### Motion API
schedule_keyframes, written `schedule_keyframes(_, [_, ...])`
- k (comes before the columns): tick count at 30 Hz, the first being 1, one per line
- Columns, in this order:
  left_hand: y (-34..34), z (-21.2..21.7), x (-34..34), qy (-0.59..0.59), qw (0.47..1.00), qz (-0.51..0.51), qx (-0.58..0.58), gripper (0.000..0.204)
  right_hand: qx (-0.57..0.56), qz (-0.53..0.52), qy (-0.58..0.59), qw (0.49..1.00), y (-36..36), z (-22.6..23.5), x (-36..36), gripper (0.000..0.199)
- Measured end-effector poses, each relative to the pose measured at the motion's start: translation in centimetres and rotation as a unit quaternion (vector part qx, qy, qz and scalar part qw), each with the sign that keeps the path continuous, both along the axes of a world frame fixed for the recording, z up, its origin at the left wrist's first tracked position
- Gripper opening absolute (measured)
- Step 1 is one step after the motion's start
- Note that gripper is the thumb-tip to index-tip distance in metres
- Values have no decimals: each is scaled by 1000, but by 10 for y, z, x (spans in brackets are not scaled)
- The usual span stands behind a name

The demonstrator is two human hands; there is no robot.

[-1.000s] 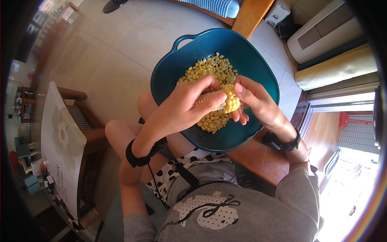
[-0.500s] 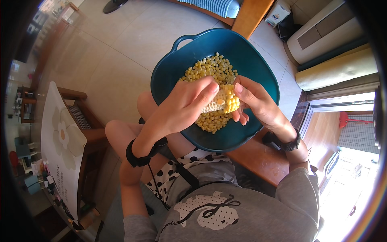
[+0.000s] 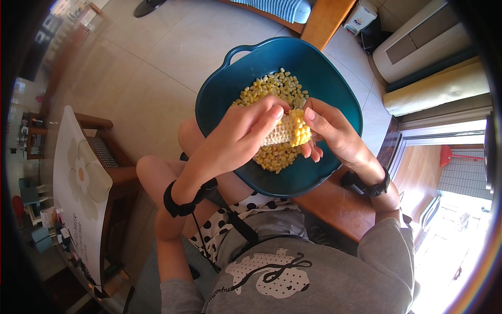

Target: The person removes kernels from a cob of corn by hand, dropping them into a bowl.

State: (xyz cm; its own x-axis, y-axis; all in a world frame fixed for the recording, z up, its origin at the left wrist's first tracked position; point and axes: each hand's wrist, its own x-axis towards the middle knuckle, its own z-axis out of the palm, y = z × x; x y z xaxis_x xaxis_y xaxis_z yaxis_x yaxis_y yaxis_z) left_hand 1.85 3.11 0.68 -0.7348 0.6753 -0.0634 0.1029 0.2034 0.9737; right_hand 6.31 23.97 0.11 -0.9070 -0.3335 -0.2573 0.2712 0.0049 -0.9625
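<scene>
Between my two hands is a corn cob (image 3: 285, 132), held above a dark teal basin (image 3: 334, 83). Most of its visible side is stripped bare, with yellow kernels left on the end by my right hand. My left hand (image 3: 248, 125) is closed round the bare part, its thumb lying along the top edge. The fingers of my right hand (image 3: 329, 128) grip the kernel-covered end, thumb on top and the other fingers partly hidden behind it. Loose corn kernels (image 3: 272, 83) lie heaped on the basin's bottom, partly covered by my hands.
The basin rests by my knees, next to a wooden bench edge (image 3: 340, 209) on the right. A table with a flowered white cover (image 3: 78, 178) stands at left. Tiled floor (image 3: 157, 47) spreads beyond the basin. A rolled yellow cushion (image 3: 439, 89) lies far right.
The left thumb and fingers have shifted slightly on the cob. A loose kernel seen on the cob's bare side is gone from there. The right hand and basin stay put.
</scene>
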Motion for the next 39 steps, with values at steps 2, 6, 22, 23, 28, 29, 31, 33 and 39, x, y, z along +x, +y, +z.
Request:
schedule_keyframes(2, [1, 2, 1, -29, 999, 14, 4, 37, 0, 1, 0, 1000, 0, 0, 0, 47])
schedule_keyframes(6, [1, 2, 1, -6, 999, -12, 37, 45, -9, -11, 7, 1000, -1, -4, 1, 47])
schedule_keyframes(22, [1, -13, -2, 161, 985, -19, 63, 48, 26, 36, -31, 999, 4, -1, -2, 55])
schedule_keyframes(23, [1, -12, -2, 133, 989, -13, 60, 46, 26, 35, -30, 999, 3, -3, -1, 55])
schedule_keyframes(28, [2, -12, -2, 123, 987, 49, 86, 38, -13, -7, 73, 997, -8, -6, 3, 53])
schedule_keyframes(29, [1, -7, -1, 82, 994, 47, 61, 37, -36, -4, 83, 996, -8, -7, 3, 51])
schedule_keyframes(31, [1, 1, 0, 8, 997, 54, 63, 36, -42, 0, 61, 997, -5, -5, 2, 50])
schedule_keyframes(33, [1, 5, -1, -65, 994, 61, 64, 36, -49, 4, 39, 998, -4, -4, 1, 49])
schedule_keyframes(39, [0, -5, -5, 4, 999, -53, 8, 30, -47, 7, 30, 998, -2, -3, 1, 45])
